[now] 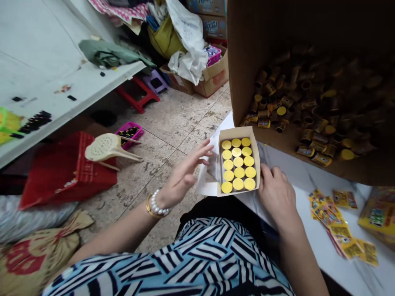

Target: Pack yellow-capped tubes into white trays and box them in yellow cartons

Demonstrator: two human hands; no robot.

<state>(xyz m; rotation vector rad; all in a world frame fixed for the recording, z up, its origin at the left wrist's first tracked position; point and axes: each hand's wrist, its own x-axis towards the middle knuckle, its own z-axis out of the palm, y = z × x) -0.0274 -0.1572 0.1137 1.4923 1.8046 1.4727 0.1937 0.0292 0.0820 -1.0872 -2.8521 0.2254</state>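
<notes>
Open carton [236,132] of yellow-lidded canisters [238,162], just off the view's centre toward 4 o'clock.
Near the marbled table's [300,179] edge, it could perhaps tip and spill canisters if support slackens: the left hand [181,176] spreads just beside it at 9, the right hand [277,193] curls against its 4 o'clock side, grip hidden. Its mouth faces the wearer; its long axis runs 12 to 6.

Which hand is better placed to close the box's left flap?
Left, probably: the left hand is open beside the flap, with nothing visible in it; the right hand is at the opposite side of the box.
</notes>
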